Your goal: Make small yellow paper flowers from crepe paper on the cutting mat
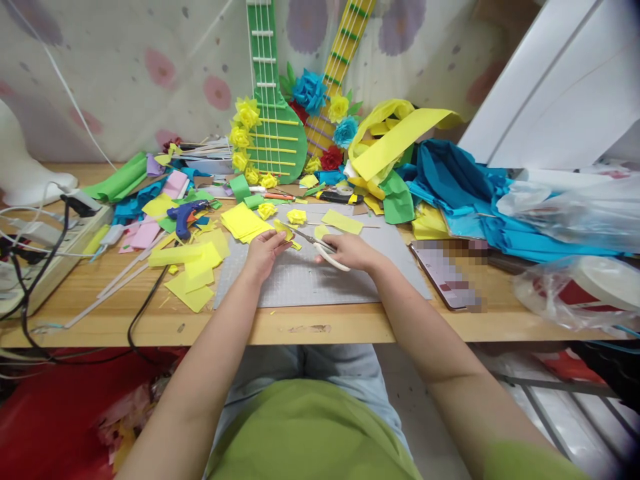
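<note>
My left hand pinches a small piece of yellow paper above the grey cutting mat. In my right hand is a pair of scissors with white handles, its blades pointing left at the yellow paper. Whether the blades touch the paper is too small to tell. Just beyond my hands lie two crumpled yellow paper flowers. A stack of yellow paper squares rests at the mat's upper left, and a loose yellow strip lies at its upper right.
A blue glue gun and yellow scraps lie to the left, near a power strip. Behind stand a green paper instrument and a yellow one. At right are a phone, blue paper and a plastic-wrapped tub.
</note>
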